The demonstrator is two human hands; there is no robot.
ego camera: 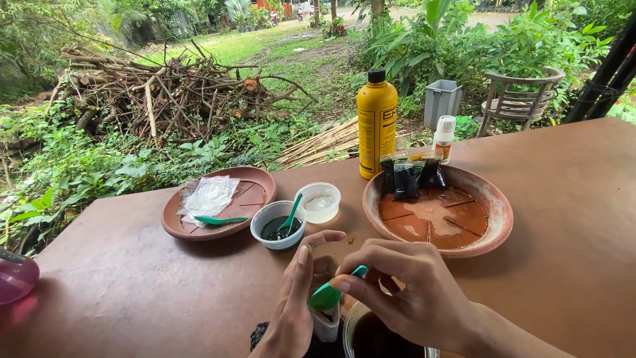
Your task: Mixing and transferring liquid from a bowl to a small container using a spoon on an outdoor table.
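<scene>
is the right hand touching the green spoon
Touching: the head view shows the right hand pinching the green spoon by its handle between the fingertips.

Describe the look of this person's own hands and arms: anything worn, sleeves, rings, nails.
Both the left hand and the right hand are bare: no gloves, rings, watch or bracelet show. The right forearm is uncovered, with no sleeve in view. Fingernails are short and unpainted.

brown table [570,199] beside daylit garden [199,99]
</scene>
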